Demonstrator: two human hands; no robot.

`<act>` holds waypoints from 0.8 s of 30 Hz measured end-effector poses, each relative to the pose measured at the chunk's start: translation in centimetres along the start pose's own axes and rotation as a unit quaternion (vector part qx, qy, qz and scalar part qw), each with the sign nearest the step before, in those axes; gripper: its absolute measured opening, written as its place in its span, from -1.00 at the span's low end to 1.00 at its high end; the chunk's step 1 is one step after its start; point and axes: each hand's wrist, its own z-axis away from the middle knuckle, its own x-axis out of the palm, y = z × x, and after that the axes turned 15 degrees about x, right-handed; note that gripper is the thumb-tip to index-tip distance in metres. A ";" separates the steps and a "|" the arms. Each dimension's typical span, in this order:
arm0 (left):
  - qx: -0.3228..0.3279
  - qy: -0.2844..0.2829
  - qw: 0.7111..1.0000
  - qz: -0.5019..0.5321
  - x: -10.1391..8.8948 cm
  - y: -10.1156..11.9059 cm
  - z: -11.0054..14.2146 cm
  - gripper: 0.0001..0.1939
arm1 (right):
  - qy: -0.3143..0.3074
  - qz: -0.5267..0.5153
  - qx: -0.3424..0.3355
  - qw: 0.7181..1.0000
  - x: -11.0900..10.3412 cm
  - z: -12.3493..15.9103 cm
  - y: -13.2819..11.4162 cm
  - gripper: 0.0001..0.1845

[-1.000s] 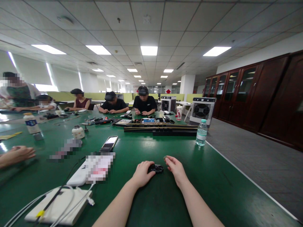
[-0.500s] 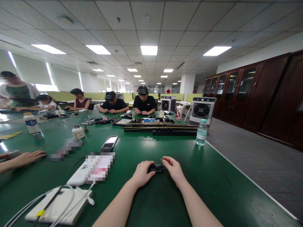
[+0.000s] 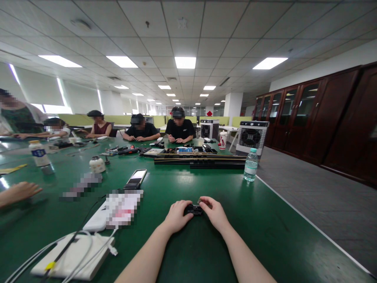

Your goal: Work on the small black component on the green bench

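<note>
A small black, oblong plastic part (image 3: 194,210) lies on the green table (image 3: 182,182) in front of me. My left hand (image 3: 178,214) grips its left end between thumb and fingers. My right hand (image 3: 214,210) is at the part's right end, thumb and index finger pinched on a tiny greyish piece (image 3: 199,200), too small to name. That piece is just above the black part's right side; whether they touch I cannot tell.
A water bottle (image 3: 250,165) stands near the table's right edge. Long black rails (image 3: 203,162) lie across the far side. To my left are a phone (image 3: 136,177), a white box (image 3: 70,255) with cables, and a co-worker's hand (image 3: 22,192). Several people sit beyond.
My right hand has shifted slightly left, bringing the tiny piece closer over the black part. My left hand stays put. The co-worker's hand at the left has drawn back leftward.
</note>
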 end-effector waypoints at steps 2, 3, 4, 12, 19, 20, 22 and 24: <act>0.001 0.000 1.000 0.000 0.0 -0.1 0.0 -0.58 | -0.006 0.024 -0.006 1.000 0.0 0.1 0.0 -0.71; 0.002 0.001 1.000 0.001 0.1 -0.1 0.0 -0.58 | -0.010 0.035 -0.008 0.999 0.1 0.1 0.1 -0.71; 0.004 0.002 1.000 0.000 0.1 -0.2 0.0 -0.58 | -0.013 0.046 -0.011 0.999 0.1 0.1 0.1 -0.72; 0.006 0.003 1.000 -0.007 0.3 -0.4 0.0 -0.57 | -0.002 0.153 -0.043 0.987 0.0 0.6 -0.5 -0.75; 0.007 -0.003 1.000 -0.012 0.3 -0.4 0.0 -0.58 | -0.025 0.235 -0.054 0.970 0.1 0.8 -0.6 -0.77; 0.007 -0.002 1.000 -0.011 0.3 -0.4 0.0 -0.58 | -0.028 0.248 -0.054 0.967 0.2 0.8 -0.5 -0.78; 0.009 -0.001 1.000 -0.008 0.4 -0.5 0.0 -0.58 | -0.032 0.266 -0.053 0.962 0.2 0.8 -0.4 -0.79; 0.009 0.000 1.000 -0.008 0.4 -0.5 0.0 -0.58 | -0.034 0.270 -0.050 0.961 0.2 0.8 -0.4 -0.78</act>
